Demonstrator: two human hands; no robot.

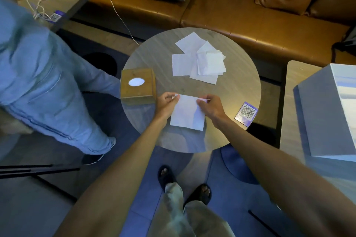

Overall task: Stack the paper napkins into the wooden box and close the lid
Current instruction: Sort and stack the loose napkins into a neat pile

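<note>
From the head camera, the left hand point(166, 102) and right hand point(211, 106) each pinch a far corner of one white napkin point(187, 113), both grips closed on it as it hangs over the near part of the round surface point(238, 82), its long axis running away from the person. The wooden box point(138, 86) sits at the surface's left edge, lid down with an oval opening on top, while loose napkins point(200, 59) overlap at the far side. A code card point(246, 113) lies at the right edge, a brown sofa point(240, 15) stands beyond, and another person's jeans point(48, 86) are at the left.
</note>
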